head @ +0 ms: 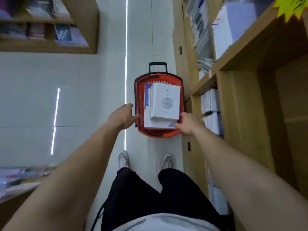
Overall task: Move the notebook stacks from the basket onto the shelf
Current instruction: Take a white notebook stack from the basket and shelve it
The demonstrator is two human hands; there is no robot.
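Left hand point(124, 116) hovers by basket point(158, 135); right hand's point(189, 125) fingertips hidden beside notebook stacks point(165, 100).

notebook stacks point(162, 105) lie in the basket point(141, 130) on the floor point(66, 97), shelf point(241, 105) just right.

Red basket point(158, 135) on the floor point(66, 97), left hand point(124, 116) by its rim, right hand point(190, 123) touching the notebook stack point(165, 100) corner.

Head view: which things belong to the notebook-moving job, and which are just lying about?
Job: notebooks, red basket, shelf on the right, left hand, right hand.
Lying about: bookcase on the left, yellow star tag, shoes.
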